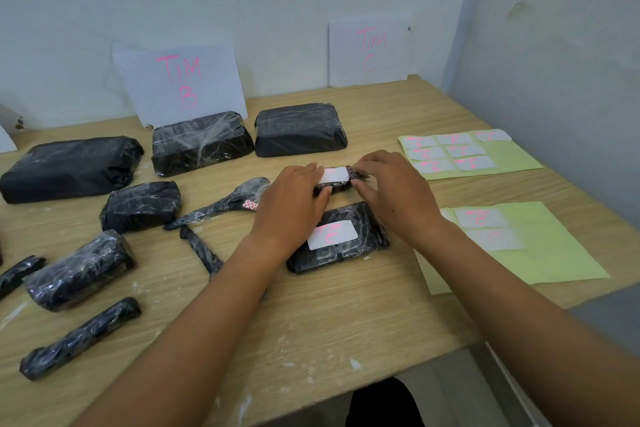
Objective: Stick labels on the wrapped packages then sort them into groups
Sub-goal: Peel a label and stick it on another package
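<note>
A small black wrapped package (337, 185) lies at mid-table with a white label (334, 175) on its top. My left hand (291, 204) grips its left end, thumb at the front. My right hand (394, 194) grips its right end, fingers curled over the top. Just in front lies a flat black package (360, 253) bearing a white label (332, 234) with pink writing. Two green backing sheets (512, 152) (554, 246) with several white labels lie to the right.
Several unlabelled black wrapped packages lie to the left and behind: a large one (69, 168), two blocks (201, 142) (299, 128), rolls and sticks (79, 338). Paper signs "TIM B" (183, 83) and "TIM C" (370, 52) lean on the wall. The table's edge (346, 388) is near me.
</note>
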